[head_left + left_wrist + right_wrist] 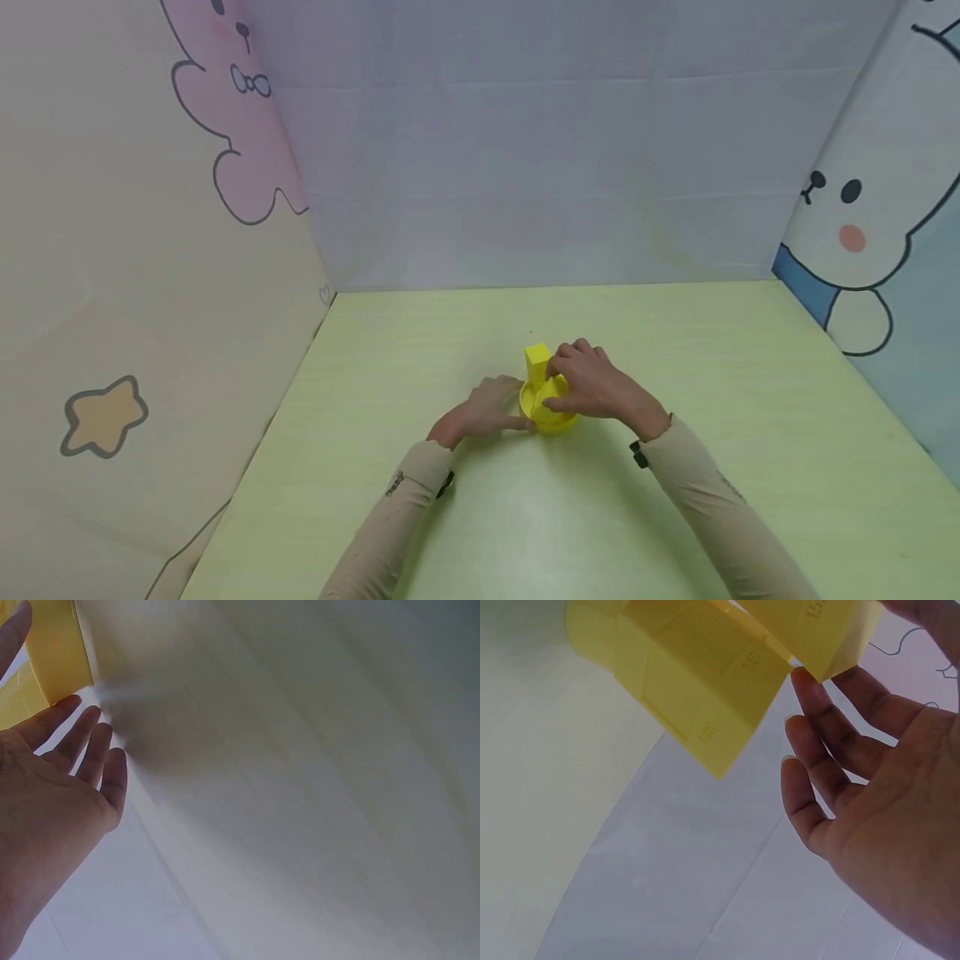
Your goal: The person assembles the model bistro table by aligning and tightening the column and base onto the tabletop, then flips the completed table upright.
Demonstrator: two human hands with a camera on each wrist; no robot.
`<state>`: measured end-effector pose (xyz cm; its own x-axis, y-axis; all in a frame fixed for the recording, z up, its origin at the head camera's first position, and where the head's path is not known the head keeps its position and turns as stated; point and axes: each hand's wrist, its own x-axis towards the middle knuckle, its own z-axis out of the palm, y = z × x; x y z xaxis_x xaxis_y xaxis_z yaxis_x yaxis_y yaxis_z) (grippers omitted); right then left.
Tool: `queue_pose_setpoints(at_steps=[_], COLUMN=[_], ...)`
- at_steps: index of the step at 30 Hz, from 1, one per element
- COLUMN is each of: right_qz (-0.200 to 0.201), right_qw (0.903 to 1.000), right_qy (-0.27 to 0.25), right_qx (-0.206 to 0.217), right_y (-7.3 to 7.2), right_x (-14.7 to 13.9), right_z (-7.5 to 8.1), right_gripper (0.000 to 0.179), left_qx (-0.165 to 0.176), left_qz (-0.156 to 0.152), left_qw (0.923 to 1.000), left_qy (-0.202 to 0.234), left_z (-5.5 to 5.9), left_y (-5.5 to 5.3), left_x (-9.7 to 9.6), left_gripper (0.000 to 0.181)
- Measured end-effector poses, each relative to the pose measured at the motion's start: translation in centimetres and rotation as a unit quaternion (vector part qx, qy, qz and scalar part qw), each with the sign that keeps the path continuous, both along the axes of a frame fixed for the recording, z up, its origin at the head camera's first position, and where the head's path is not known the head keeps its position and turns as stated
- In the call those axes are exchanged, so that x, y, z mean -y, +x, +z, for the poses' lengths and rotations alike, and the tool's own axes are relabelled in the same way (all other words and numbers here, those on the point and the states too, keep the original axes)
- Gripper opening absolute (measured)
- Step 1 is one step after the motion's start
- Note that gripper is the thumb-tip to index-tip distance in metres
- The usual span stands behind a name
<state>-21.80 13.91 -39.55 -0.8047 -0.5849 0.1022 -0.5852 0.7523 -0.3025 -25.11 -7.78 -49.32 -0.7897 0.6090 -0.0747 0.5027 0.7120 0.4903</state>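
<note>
A round yellow plastic holder [550, 425] stands on the table, with a boxy yellow piece [537, 363] rising from its far side. My left hand [489, 407] grips the holder's left side, thumb at the near edge and fingers at the far one. From the right, my right hand [595, 385] reaches over the holder and pinches a second yellow piece [829, 634] between thumb and fingertips. Raised numbers mark both pieces in the right wrist view, where the upright piece [697, 697] stands beside the pinched one. The holder's inside is partly hidden by my right fingers.
A pale yellow-green table [360, 358] spreads around the hands. A plain light cloth [525, 167] hangs along its back edge. Printed cloths with a star [105, 417] and a cartoon animal [847, 200] line the two sides.
</note>
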Motion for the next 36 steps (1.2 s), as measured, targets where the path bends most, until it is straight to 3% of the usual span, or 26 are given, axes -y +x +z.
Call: queue_pose_setpoints(at_steps=[8,18,26,36], right_qz=[-0.014,-0.025,-0.027,-0.012], right_qw=[0.9996,0.9995,0.9994,0.9988], right_qy=[0.025,0.021,-0.012,-0.043], right_qx=[-0.003,0.001,-0.016,-0.017], right_y=[-0.4,-0.7,-0.5,-0.2], right_x=[0.5,0.8,0.2,-1.4], right_z=[0.3,-0.2,-1.2,-1.5], right_gripper=[0.031,0.033,0.044,0.045], left_qx=[0.005,0.005,0.010,0.006], left_qz=[0.000,0.000,0.001,0.005], left_qw=[1.0000,1.0000,1.0000,0.9999], left_qy=[0.005,-0.001,-0.002,-0.014], left_z=[-0.3,-0.4,-0.4,-0.2], left_y=[-0.2,-0.3,-0.2,-0.1], left_x=[-0.1,-0.2,-0.1,0.0], left_gripper=[0.063,0.064,0.068,0.070])
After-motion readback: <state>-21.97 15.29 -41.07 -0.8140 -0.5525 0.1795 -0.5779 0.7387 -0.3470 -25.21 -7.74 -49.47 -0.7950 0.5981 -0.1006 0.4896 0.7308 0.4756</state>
